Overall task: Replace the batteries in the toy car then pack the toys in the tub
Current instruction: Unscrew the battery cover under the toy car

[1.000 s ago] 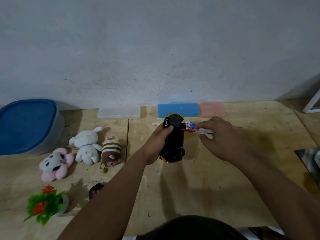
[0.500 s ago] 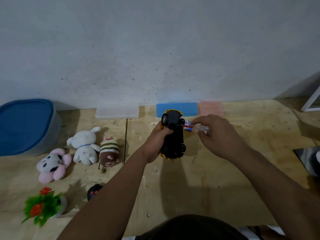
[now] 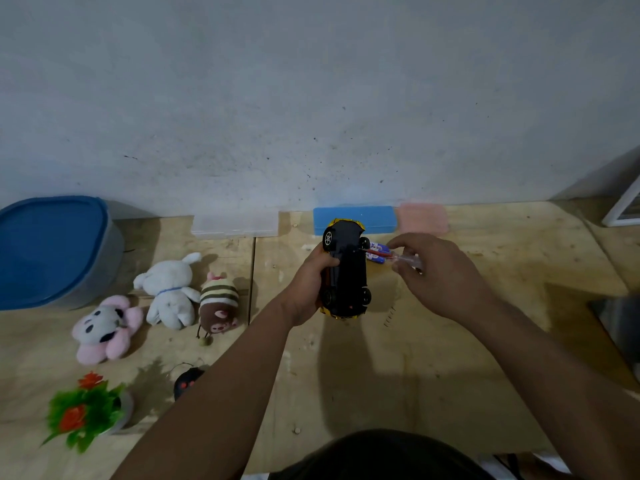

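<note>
car: underside up, above worktop centre, long axis toward wall | left hand: grip clamped round car's side | right hand: grip pinching screwdriver, tip at car's far end | batteries: just right of car

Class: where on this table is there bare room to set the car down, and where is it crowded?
Bare table lies between the forearms, below the toy car. Crowded: the left, with plush toys, plant and tub.
</note>
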